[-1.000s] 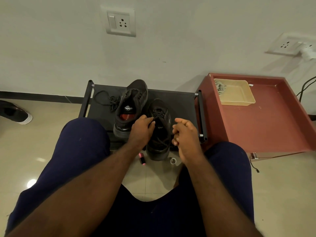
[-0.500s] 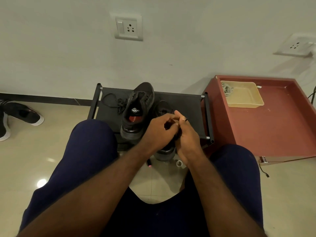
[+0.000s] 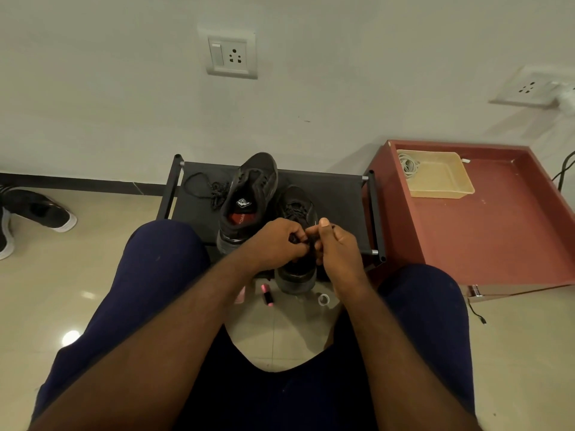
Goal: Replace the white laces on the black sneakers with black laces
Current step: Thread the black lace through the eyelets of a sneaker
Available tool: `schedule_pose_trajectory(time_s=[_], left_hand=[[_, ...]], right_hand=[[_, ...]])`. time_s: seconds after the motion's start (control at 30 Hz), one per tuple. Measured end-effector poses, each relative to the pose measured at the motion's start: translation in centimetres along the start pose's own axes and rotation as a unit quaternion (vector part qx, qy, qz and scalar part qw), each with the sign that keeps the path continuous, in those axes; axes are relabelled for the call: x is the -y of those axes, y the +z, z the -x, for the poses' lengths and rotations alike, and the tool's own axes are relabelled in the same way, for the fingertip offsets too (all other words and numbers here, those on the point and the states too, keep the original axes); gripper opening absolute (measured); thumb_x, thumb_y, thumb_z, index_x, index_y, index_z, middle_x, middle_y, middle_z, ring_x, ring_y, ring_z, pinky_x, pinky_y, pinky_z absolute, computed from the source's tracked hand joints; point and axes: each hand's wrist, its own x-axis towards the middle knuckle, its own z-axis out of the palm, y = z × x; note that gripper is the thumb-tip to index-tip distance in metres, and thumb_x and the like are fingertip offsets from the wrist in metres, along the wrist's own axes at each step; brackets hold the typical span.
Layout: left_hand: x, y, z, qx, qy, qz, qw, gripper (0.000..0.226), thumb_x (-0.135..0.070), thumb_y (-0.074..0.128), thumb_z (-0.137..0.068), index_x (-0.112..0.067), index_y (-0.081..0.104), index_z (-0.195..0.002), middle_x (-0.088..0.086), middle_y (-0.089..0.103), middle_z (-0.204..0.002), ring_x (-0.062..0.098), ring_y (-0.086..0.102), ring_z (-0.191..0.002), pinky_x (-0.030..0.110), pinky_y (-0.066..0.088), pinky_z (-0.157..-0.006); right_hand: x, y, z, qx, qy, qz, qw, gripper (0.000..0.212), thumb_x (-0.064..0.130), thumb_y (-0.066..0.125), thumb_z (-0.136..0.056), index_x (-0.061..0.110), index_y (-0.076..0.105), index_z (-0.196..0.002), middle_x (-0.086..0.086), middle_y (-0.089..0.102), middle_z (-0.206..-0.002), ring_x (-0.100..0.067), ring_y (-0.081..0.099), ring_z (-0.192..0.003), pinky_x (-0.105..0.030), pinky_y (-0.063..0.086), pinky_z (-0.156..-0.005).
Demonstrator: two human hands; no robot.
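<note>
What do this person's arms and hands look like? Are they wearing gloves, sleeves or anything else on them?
Both are bare. The left hand and right hand have no gloves, and no ring, watch or bracelet shows. The left forearm and right forearm are uncovered right to the picture's edge, with no sleeve in sight. The only clothing visible is dark navy legwear over the thighs and knees.

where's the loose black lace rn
In the head view, the loose lace lies on the rack, left of centre, right beside the left side of the far sneaker.
</note>
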Motion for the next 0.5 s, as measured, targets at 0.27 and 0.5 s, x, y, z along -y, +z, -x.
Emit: schedule_pose_trajectory(time_s=[0.27,0.5], left_hand=[[1.0,-3.7,0.2,-0.064,-0.078,0.074,0.992,0.013,-0.024,0.062,-0.096,-0.015,0.072,-0.097,-0.001,0.061,-0.066,0.004,0.050,-0.049,0.020,0.043,-0.051],[-0.1,-3.2,0.5,-0.076,0.029,-0.167,0.983,0.064,-0.035,0.070,-0.088,-0.019,0.045,-0.145,0.002,0.043,-0.147,0.015,0.040,-0.134,0.027,0.034,-0.110]], right_hand=[[-0.1,-1.4,-1.0,-0.067,0.001,-0.173,0.983,0.019,0.016,0.054,-0.103,0.009,0.071,-0.101,-0.002,0.068,-0.076,-0.013,0.064,-0.071,-0.025,0.056,-0.064],[0.5,0.0,-0.1,-0.005,-0.027,-0.101,0.995,0.011,0.002,0.062,-0.096,0.007,0.054,-0.102,-0.015,0.070,-0.085,-0.020,0.071,-0.072,-0.030,0.061,-0.067]])
